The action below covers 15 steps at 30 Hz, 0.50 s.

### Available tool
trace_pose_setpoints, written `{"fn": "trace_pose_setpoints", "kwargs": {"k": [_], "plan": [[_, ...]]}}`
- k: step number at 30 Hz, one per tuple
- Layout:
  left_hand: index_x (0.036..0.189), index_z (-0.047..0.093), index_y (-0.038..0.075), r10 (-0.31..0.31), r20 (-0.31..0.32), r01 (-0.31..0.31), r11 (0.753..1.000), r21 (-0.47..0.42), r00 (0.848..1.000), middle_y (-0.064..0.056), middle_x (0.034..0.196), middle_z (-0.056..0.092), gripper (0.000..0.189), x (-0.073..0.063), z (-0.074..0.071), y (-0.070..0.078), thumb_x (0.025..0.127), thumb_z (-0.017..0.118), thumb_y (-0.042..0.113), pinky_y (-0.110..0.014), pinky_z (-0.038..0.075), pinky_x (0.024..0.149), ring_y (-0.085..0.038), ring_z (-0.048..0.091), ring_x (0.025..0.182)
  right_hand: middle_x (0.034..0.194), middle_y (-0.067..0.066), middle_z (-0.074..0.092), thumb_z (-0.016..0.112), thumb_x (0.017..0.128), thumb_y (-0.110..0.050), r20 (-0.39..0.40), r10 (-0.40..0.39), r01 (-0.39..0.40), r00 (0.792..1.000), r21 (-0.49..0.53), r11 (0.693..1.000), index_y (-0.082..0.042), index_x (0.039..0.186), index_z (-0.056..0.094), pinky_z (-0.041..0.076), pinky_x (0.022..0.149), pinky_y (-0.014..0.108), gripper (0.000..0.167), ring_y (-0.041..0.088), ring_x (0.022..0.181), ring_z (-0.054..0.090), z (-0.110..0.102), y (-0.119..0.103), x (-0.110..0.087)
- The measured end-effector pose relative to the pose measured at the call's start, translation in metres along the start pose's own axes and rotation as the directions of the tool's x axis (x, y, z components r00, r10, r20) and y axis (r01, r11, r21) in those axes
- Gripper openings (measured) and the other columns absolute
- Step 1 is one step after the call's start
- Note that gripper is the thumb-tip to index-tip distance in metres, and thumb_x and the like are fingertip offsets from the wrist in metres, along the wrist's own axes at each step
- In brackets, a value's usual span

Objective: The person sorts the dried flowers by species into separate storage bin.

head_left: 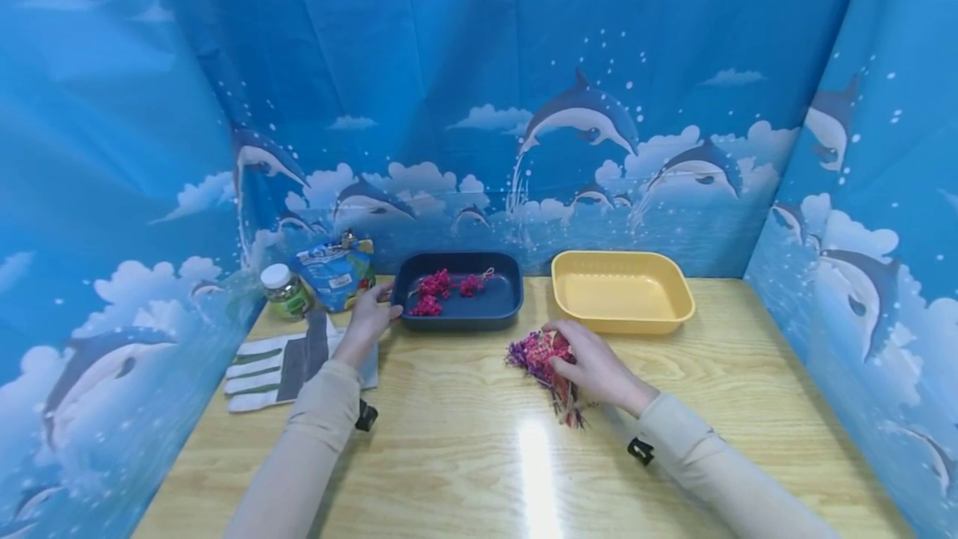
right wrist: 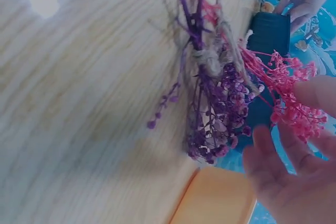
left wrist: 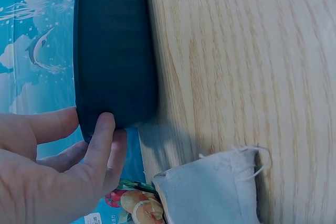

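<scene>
While the left hand point(head_left: 368, 323) is gripping the blue tray point(head_left: 460, 323), the right hand point(head_left: 599, 366) is pinching pink flowers point(right wrist: 286, 98). Purple flowers point(right wrist: 231, 103) are showing alongside.

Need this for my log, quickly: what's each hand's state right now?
Left hand: closed, fingers gripping the left end of the dark blue tray.
Right hand: closed, holding pink flowers between thumb and fingers.

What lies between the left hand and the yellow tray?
In the head view, the navy tray, holding pink flower sprigs, lies between the left hand and yellow tray; a strip of table separates the trays.
</scene>
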<state>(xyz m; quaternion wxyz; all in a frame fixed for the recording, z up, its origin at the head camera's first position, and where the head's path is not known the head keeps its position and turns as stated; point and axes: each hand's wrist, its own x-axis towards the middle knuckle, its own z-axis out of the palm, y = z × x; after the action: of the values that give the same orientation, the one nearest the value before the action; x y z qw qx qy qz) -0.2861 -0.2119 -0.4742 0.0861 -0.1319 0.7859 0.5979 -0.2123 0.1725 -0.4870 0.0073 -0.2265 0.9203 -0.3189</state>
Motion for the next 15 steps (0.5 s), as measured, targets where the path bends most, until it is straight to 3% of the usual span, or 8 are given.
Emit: {"fn": "trace_pose_setpoints", "kwargs": {"k": [5, 9, 12, 15], "plan": [[0.164, 0.033, 0.002, -0.002, 0.0, 0.002, 1.0, 0.005, 1.0, -0.029, 0.163, 0.037, 0.064, 0.001, 0.0, 0.0, 0.103, 0.053, -0.008, -0.049, 0.051, 0.119, -0.044, 0.049, 0.145, 0.126, 0.009, 0.067, 0.071, 0.096, -0.004, -0.031, -0.013, 0.015, 0.999, 0.089, 0.996, -0.006, 0.145, 0.055, 0.059, 0.083, 0.029, 0.051, 0.015, 0.098, 0.063, -0.002, -0.001, 0.0], [0.164, 0.033, 0.002, -0.006, 0.003, 0.006, 1.0, -0.003, 1.0, -0.029, 0.163, 0.037, 0.065, 0.003, -0.001, 0.0, 0.103, 0.053, -0.008, -0.049, 0.051, 0.119, -0.044, 0.049, 0.145, 0.129, 0.015, 0.066, 0.069, 0.096, -0.001, -0.011, 0.026, -0.023, 1.0, 0.213, 0.977, -0.004, 0.145, 0.054, 0.06, 0.078, 0.023, 0.051, 0.013, 0.093, 0.064, -0.004, -0.001, 0.001], [0.164, 0.033, 0.003, -0.009, 0.006, 0.009, 1.0, -0.007, 1.0, -0.029, 0.163, 0.037, 0.065, 0.003, -0.001, 0.0, 0.104, 0.053, -0.008, -0.049, 0.051, 0.119, -0.043, 0.048, 0.146, 0.131, 0.023, 0.062, 0.066, 0.098, 0.0, 0.036, 0.05, -0.06, 0.998, 0.358, 0.932, 0.0, 0.147, 0.05, 0.064, 0.074, 0.026, 0.051, 0.015, 0.091, 0.067, -0.007, -0.001, 0.001], [0.165, 0.033, 0.004, -0.014, 0.007, 0.014, 1.0, -0.013, 1.0, -0.028, 0.163, 0.037, 0.065, 0.003, -0.001, 0.0, 0.104, 0.052, -0.007, -0.049, 0.05, 0.12, -0.043, 0.048, 0.146, 0.134, 0.03, 0.054, 0.063, 0.1, 0.001, 0.089, 0.062, -0.1, 0.994, 0.513, 0.852, 0.005, 0.149, 0.044, 0.067, 0.072, 0.035, 0.052, 0.019, 0.091, 0.069, -0.011, -0.002, 0.002]]}}
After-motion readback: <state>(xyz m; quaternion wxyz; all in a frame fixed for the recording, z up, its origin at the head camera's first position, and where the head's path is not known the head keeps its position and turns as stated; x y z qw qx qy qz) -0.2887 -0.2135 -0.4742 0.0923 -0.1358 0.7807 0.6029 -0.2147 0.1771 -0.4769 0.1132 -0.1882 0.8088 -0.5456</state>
